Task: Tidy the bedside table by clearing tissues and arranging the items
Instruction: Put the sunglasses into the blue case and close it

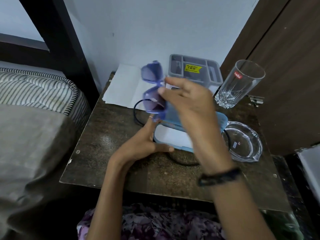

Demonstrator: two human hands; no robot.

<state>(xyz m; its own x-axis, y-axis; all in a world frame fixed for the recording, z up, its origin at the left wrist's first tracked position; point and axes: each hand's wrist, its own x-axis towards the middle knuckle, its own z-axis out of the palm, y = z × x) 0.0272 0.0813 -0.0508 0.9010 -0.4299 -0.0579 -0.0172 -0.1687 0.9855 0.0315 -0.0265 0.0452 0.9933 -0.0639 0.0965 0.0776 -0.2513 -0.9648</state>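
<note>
My right hand [188, 108] holds a pair of purple sunglasses [153, 89] above the dark bedside table [107, 153], lenses facing left. My left hand [143, 144] rests against the left edge of an open light-blue glasses case [171, 137] with a white lining, fingers touching its rim. White tissue paper [124, 84] lies flat at the back left of the table. A black cord [136, 111] loops beneath the case.
A grey compartment organiser [195, 68] with a yellow price sticker stands at the back. A tall clear glass [240, 82] is at the back right, a clear glass ashtray [244, 142] in front of it. A striped mattress [38, 89] lies left, a brown door right.
</note>
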